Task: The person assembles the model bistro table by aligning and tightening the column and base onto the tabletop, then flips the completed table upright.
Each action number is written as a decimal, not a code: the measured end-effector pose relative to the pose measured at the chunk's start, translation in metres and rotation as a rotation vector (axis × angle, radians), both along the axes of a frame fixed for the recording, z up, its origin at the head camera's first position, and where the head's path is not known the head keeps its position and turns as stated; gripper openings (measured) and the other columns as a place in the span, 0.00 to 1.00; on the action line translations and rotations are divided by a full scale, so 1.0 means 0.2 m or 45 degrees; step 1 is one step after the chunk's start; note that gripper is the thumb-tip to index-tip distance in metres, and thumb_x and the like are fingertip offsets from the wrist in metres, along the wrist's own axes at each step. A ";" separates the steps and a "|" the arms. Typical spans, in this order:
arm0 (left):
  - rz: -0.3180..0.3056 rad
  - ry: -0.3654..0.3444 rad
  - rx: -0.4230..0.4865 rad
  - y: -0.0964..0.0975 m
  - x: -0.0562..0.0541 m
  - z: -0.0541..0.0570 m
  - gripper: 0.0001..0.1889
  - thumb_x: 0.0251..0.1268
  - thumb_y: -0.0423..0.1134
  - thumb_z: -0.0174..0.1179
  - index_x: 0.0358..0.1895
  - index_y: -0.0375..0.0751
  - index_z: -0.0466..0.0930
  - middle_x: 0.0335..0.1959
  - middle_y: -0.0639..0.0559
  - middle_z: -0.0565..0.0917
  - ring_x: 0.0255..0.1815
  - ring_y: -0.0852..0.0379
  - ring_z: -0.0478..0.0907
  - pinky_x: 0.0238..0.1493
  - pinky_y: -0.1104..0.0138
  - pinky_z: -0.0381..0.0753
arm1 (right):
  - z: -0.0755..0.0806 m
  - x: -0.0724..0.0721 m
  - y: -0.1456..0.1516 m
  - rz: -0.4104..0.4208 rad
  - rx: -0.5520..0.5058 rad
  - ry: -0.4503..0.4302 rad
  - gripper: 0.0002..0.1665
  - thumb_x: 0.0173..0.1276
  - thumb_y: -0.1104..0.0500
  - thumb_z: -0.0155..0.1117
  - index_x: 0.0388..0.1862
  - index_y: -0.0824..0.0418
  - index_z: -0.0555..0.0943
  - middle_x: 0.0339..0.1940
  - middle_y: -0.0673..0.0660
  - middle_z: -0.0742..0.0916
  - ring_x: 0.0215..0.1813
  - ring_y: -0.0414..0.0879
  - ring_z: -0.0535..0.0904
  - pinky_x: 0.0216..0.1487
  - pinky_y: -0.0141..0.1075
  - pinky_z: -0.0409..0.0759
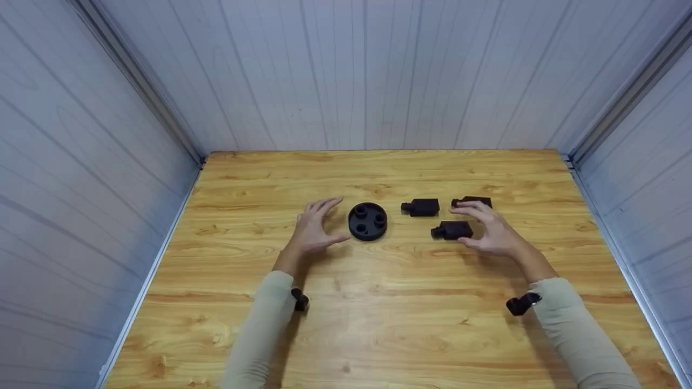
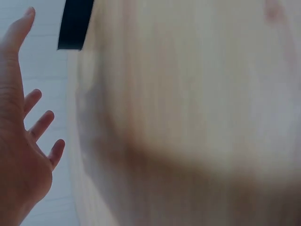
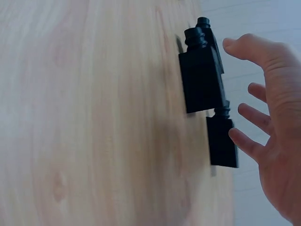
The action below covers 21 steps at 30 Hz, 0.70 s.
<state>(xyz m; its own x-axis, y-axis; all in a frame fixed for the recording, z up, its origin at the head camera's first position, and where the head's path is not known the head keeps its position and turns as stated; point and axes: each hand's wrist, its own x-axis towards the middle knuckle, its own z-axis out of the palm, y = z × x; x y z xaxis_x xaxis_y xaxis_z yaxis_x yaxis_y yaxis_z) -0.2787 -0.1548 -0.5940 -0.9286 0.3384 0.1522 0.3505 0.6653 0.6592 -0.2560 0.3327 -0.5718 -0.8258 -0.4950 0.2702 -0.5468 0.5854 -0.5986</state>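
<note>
A round black base (image 1: 367,236) with a raised rim and three hollow sockets lies near the middle of the table. My left hand (image 1: 315,229) is just left of it, thumb and fingers spread apart with nothing between them. To the right of the base lie three black blocks with ridged, narrower necks: one nearer block (image 1: 457,230), one far block (image 1: 426,207), and a far-right block (image 1: 480,201) partly hidden by fingers. My right hand (image 1: 494,232) hovers at the right end of the nearer block, thumb and fingers apart around it. The right wrist view shows the blocks (image 3: 200,82) beside the fingers.
The wood-grain table (image 1: 378,324) reaches back to a pale panelled wall (image 1: 367,75). Side walls (image 1: 70,205) close in the left and right. A small black device (image 1: 300,300) is strapped at the left cuff, and a similar device (image 1: 521,304) at the right.
</note>
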 end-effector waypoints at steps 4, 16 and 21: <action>0.016 0.004 0.010 0.05 0.00 -0.04 0.52 0.61 0.60 0.84 0.88 0.54 0.70 0.84 0.43 0.75 0.84 0.33 0.68 0.78 0.25 0.65 | -0.04 0.00 0.00 -0.025 -0.034 -0.056 0.38 0.67 0.67 0.83 0.76 0.63 0.82 0.76 0.69 0.82 0.77 0.70 0.75 0.73 0.72 0.76; 0.045 -0.040 0.043 0.13 -0.02 -0.10 0.53 0.59 0.60 0.86 0.87 0.58 0.70 0.70 0.45 0.87 0.75 0.38 0.74 0.69 0.41 0.63 | -0.13 0.02 0.01 -0.135 -0.130 -0.216 0.32 0.71 0.68 0.79 0.74 0.59 0.86 0.75 0.66 0.82 0.74 0.53 0.75 0.69 0.30 0.73; 0.057 -0.083 0.057 0.14 -0.03 -0.11 0.49 0.60 0.57 0.86 0.85 0.59 0.74 0.68 0.44 0.88 0.73 0.38 0.72 0.68 0.42 0.59 | -0.17 0.02 0.01 -0.155 -0.158 -0.206 0.28 0.71 0.71 0.77 0.69 0.58 0.89 0.73 0.67 0.85 0.74 0.45 0.76 0.69 0.22 0.70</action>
<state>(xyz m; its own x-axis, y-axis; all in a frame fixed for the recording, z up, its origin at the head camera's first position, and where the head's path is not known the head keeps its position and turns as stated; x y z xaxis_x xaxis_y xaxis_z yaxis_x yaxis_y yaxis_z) -0.2844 -0.1274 -0.6152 -0.9511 0.2906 0.1049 0.2764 0.6489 0.7089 -0.2526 0.3340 -0.6048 -0.9150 -0.3602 0.1818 -0.3675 0.5579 -0.7441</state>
